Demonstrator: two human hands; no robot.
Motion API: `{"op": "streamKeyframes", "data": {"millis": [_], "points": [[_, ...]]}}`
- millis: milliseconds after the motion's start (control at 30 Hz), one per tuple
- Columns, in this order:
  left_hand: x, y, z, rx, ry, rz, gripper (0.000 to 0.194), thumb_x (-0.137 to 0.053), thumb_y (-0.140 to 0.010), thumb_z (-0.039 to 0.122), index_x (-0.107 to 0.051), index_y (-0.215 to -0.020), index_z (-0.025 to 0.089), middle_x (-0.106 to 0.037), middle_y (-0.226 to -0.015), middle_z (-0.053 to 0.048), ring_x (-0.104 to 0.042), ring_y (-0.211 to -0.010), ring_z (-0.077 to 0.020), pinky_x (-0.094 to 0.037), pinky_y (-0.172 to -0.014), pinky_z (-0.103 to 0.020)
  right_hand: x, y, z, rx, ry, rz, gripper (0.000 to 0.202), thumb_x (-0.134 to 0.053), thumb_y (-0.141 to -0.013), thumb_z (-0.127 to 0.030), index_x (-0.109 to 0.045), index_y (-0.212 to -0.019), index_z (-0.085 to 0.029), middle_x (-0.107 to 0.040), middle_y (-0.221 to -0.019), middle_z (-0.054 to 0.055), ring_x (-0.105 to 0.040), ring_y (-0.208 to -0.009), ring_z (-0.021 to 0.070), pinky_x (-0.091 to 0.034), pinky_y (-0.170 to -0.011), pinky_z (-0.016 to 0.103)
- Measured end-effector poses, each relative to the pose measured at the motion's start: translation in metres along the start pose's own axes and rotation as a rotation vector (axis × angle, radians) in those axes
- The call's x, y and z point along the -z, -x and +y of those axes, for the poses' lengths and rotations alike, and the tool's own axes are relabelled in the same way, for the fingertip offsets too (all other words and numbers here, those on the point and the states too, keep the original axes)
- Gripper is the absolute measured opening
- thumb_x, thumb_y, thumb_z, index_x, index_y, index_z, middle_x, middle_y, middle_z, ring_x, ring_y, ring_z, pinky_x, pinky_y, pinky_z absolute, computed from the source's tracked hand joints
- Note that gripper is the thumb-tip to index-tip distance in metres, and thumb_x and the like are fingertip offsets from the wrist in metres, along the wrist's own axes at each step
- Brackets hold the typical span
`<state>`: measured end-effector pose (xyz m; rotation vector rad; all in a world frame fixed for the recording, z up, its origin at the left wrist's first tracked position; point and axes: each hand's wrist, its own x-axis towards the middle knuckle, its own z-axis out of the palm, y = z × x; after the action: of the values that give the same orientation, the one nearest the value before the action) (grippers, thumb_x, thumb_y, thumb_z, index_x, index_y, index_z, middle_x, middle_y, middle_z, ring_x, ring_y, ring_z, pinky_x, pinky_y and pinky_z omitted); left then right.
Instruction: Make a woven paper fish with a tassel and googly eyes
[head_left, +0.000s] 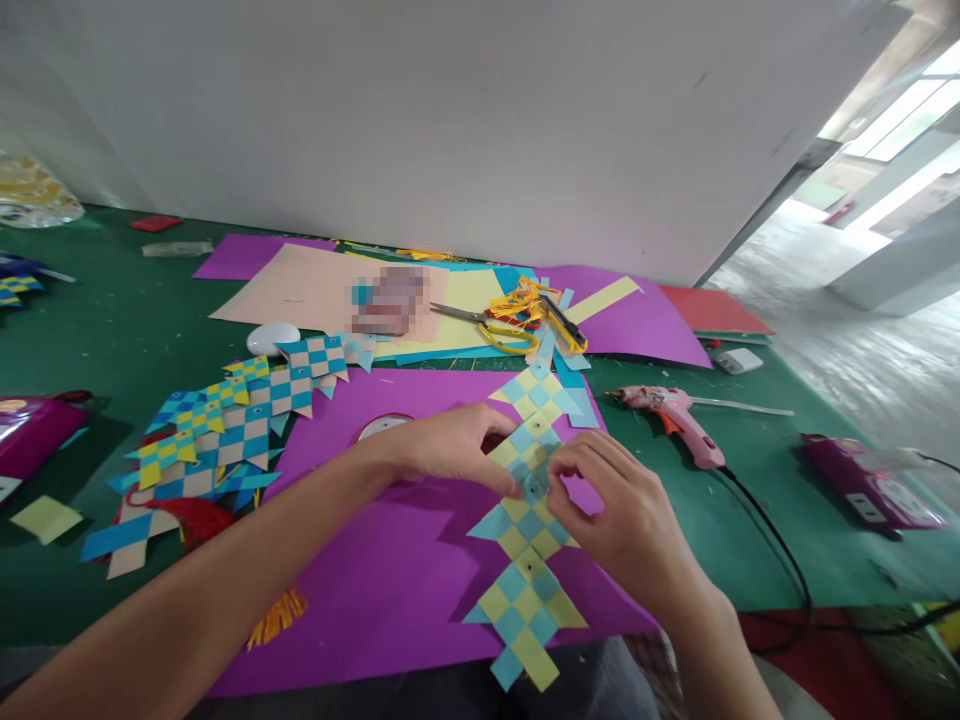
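A chain of woven paper fish (529,595) in pale yellow and light blue runs lengthwise in front of me, over a purple sheet (360,610). Each fish has a small dark-centred eye, and the lowest tail hangs past the sheet's near edge. My left hand (457,445) grips the chain from the left, its thumb lying by one eye. On the opposite side my right hand (619,505) is closed, thumb and forefinger pinched at the chain's right edge beside that same eye. A round white item with a red rim (384,426) is partly covered by my left forearm.
Finished blue, beige and yellow woven fish (244,430) pile up at left with a red tassel (196,520). Yellow-handled scissors (480,318) and a utility knife (566,325) lie behind. A pink glue gun (675,415) with a black cord rests right, near a purple device (870,485).
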<state>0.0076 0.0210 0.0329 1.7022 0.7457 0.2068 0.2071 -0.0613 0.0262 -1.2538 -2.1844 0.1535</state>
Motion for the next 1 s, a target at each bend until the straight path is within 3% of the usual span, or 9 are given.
{"op": "streamKeyframes", "data": {"millis": [133, 300, 467, 633, 1000], "points": [[0.0, -0.001, -0.001, -0.031, 0.033, 0.003, 0.025, -0.074, -0.066, 0.033, -0.056, -0.073, 0.017, -0.043, -0.071, 0.003, -0.041, -0.064, -0.0113, -0.027, -0.052, -0.024, 0.007, 0.0, -0.002, 0.014, -0.029, -0.084, 0.009, -0.05, -0.087, -0.011, -0.057, -0.085, -0.018, -0.058, -0.081, 0.002, -0.055, -0.079, 0.0155, -0.045, -0.07, 0.03], [-0.001, -0.001, -0.001, -0.052, 0.089, -0.038, 0.021, -0.073, -0.066, 0.028, -0.057, -0.073, 0.017, -0.043, -0.071, 0.004, -0.041, -0.064, -0.0111, -0.029, -0.054, -0.024, 0.007, -0.003, -0.005, 0.098, 0.1, -0.143, 0.014, -0.047, -0.089, -0.013, -0.058, -0.082, -0.018, -0.057, -0.078, 0.002, -0.054, -0.076, 0.0156, -0.042, -0.063, 0.029], [-0.002, -0.002, -0.003, -0.039, 0.155, -0.052, 0.024, -0.074, -0.064, 0.029, -0.055, -0.074, 0.017, -0.045, -0.071, 0.004, -0.042, -0.065, -0.0116, -0.029, -0.054, -0.024, 0.007, -0.006, -0.009, 0.228, 0.288, -0.133, 0.019, -0.047, -0.088, -0.012, -0.055, -0.073, -0.019, -0.054, -0.072, 0.001, -0.048, -0.067, 0.0148, -0.032, -0.052, 0.03], [-0.003, -0.004, -0.005, -0.039, 0.168, -0.076, 0.023, -0.073, -0.064, 0.026, -0.056, -0.076, 0.017, -0.047, -0.072, 0.004, -0.044, -0.067, -0.0121, -0.03, -0.055, -0.024, 0.003, -0.007, -0.007, 0.287, 0.333, -0.141, 0.018, -0.048, -0.084, -0.008, -0.053, -0.071, -0.019, -0.051, -0.069, 0.001, -0.045, -0.064, 0.0146, -0.028, -0.05, 0.031], [-0.006, -0.005, -0.001, 0.002, 0.066, -0.007, 0.019, -0.067, -0.066, 0.023, -0.049, -0.068, 0.017, -0.039, -0.067, 0.005, -0.037, -0.059, -0.0102, -0.025, -0.051, -0.024, -0.005, -0.003, 0.0, 0.273, 0.275, -0.082, 0.018, -0.045, -0.083, -0.008, -0.053, -0.071, -0.018, -0.051, -0.07, 0.002, -0.048, -0.067, 0.0151, -0.034, -0.051, 0.029]]}}
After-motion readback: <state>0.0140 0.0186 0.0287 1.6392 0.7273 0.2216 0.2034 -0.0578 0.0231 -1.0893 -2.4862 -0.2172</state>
